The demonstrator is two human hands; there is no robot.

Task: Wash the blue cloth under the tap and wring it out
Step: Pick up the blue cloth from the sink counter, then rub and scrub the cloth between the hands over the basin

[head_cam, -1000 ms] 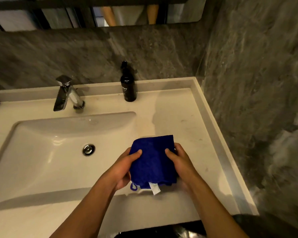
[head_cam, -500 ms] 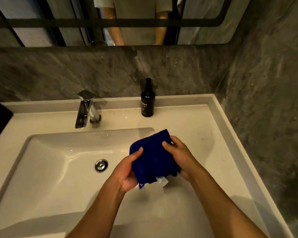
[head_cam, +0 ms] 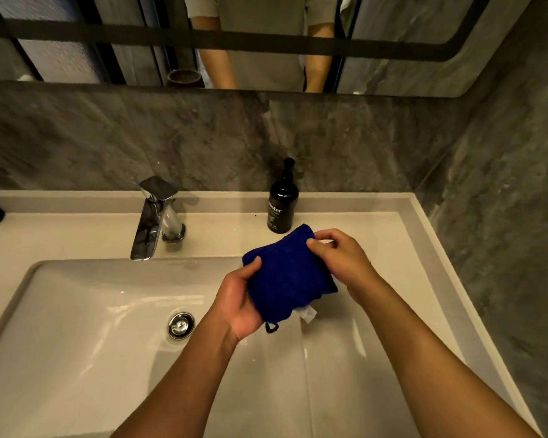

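Lifted off the surface toward the tap, the blue cloth hangs over the sink; left hand and right hand fingers pinch its sides, probably ready for wetting.

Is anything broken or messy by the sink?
Nothing stands out. The bottle stands upright on the counter, the tap is off, and both hands hold the folded cloth over the basin.
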